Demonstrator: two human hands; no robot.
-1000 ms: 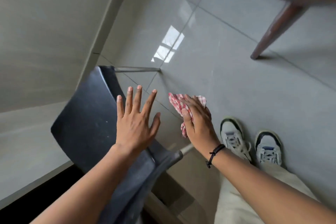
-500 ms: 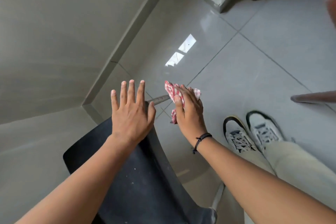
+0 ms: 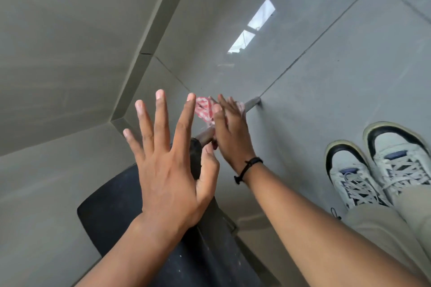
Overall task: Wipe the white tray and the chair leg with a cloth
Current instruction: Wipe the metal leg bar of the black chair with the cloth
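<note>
A black chair stands below me, its dark seat filling the lower middle of the view. One grey metal chair leg slants down to the floor tile. My right hand is wrapped around this leg, pressing a red and white checked cloth against it. My left hand rests flat on the seat's front corner with fingers spread and nothing in it. The white tray is not in view.
Grey wall and skirting meet in a corner just left of the chair. Glossy grey floor tiles stretch to the right. My two white and black sneakers stand at the right.
My view has swung toward the wall corner. My right hand with the cloth has slid further down the chair leg. My left hand stays spread on the seat.
</note>
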